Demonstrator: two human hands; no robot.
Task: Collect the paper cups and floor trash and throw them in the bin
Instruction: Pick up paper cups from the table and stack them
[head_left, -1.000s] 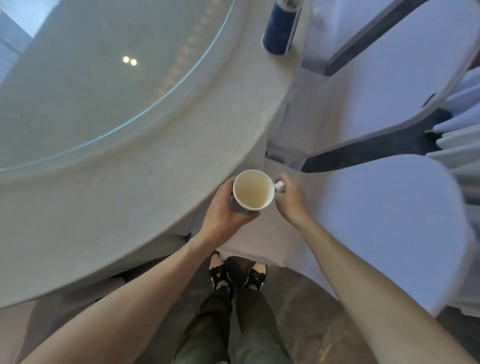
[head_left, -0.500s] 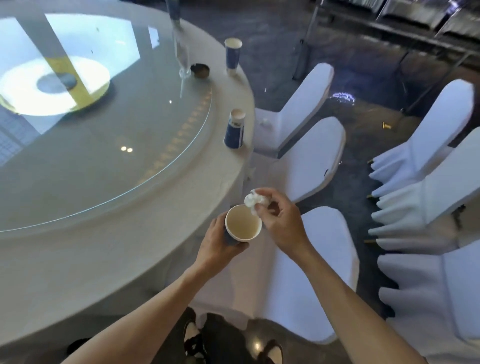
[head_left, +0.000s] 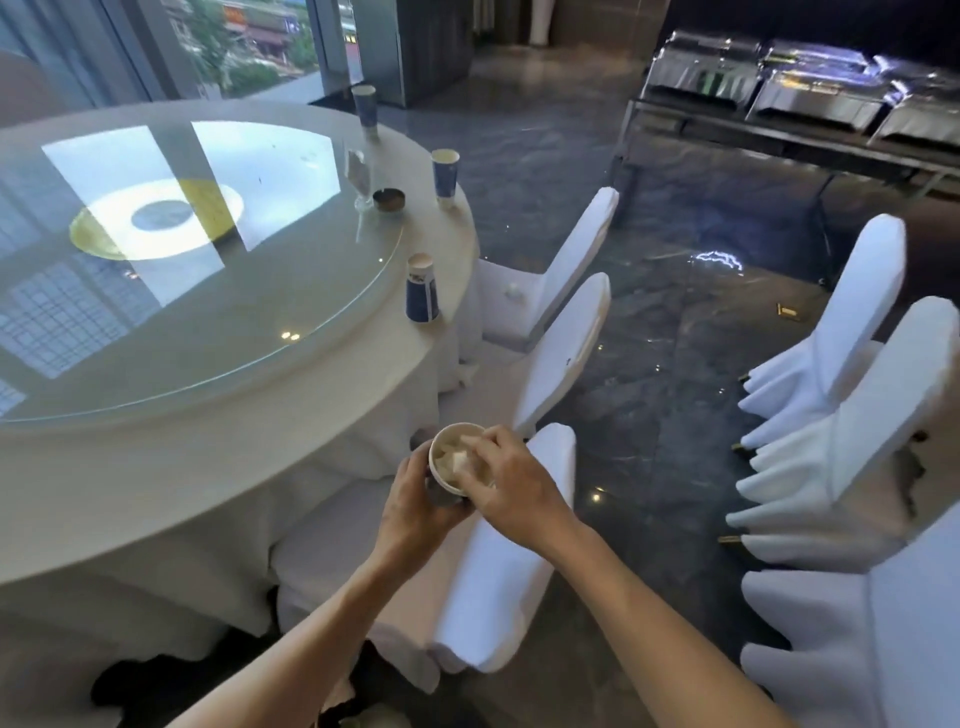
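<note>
Paper cup (head_left: 451, 470) in the person's left hand (head_left: 415, 506), held upright just off the near right edge of the round table (head_left: 156, 467) and above the seat of a white-covered chair (head_left: 493, 571). The left hand wraps the cup's side from below, fingers closed around it. The right hand (head_left: 514, 480) sits over the cup's mouth, its fingertips (head_left: 480, 441) pinched on a wad of white tissue (head_left: 454, 457) that lies inside the cup; whether the tissue is fully let go I cannot tell.

Three more paper cups stand on the tablecloth along the table's right edge, outside the glass turntable (head_left: 208, 312). The nearest blue cup (head_left: 422, 288) stands upright just beside the turntable's rim. A second blue cup (head_left: 445, 176) stands farther along the same edge, and a third blue cup (head_left: 364, 106) stands at the far edge, toward the window. Between the second cup and the turntable's rim sit a small dark ashtray (head_left: 388, 199) and a clear glass (head_left: 361, 179), close together.

White-covered chairs are tucked against the table's right side. On the seat of the farthest one rests a small white scrap (head_left: 514, 292). On the dark polished floor (head_left: 649, 364), well apart from the table, lies a small yellowish scrap (head_left: 788, 310) near another group of covered chairs (head_left: 857, 415).
</note>
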